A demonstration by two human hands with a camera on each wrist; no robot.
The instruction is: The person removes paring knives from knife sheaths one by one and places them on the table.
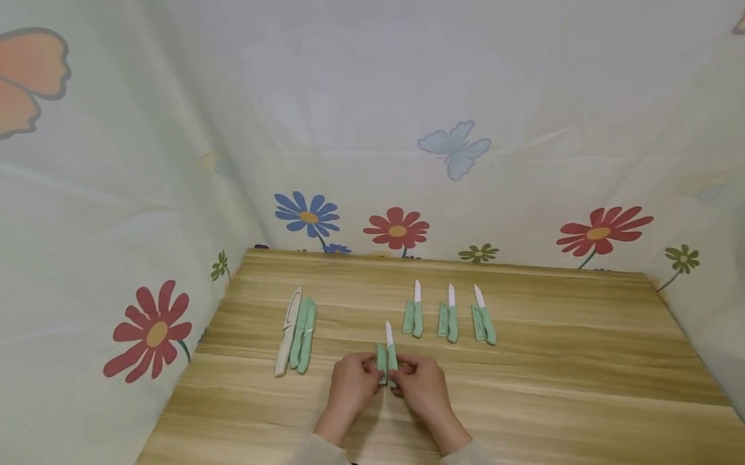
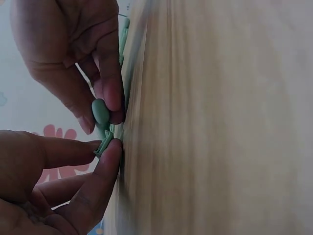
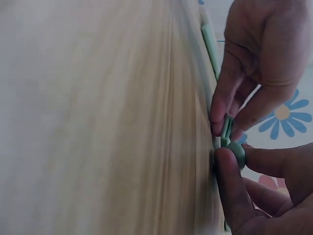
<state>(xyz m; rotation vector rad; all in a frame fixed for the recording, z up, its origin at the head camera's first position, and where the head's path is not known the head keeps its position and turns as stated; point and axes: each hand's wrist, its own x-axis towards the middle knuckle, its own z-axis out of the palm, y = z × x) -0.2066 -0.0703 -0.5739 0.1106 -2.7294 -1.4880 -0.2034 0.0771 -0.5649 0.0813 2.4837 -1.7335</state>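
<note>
At the front middle of the table, my left hand (image 1: 353,384) pinches a green blade sheath (image 1: 380,359) between thumb and fingertips. My right hand (image 1: 423,386) pinches the green handle of a paring knife (image 1: 392,354) right beside it. The knife's pale blade points away from me, bare, with the sheath alongside its handle. In the left wrist view the sheath's end (image 2: 104,143) sits between thumb and finger, low over the tabletop. The rounded handle butt (image 3: 237,154) shows in the right wrist view, held between the right thumb and a finger.
Farther back to the right lie three bare paring knives (image 1: 453,324), each with its green sheath (image 1: 443,320) at its left. On the left are a cream-handled knife (image 1: 285,341) and two green-handled knives (image 1: 306,339) side by side. A printed curtain (image 1: 354,117) surrounds the wooden table (image 1: 560,415).
</note>
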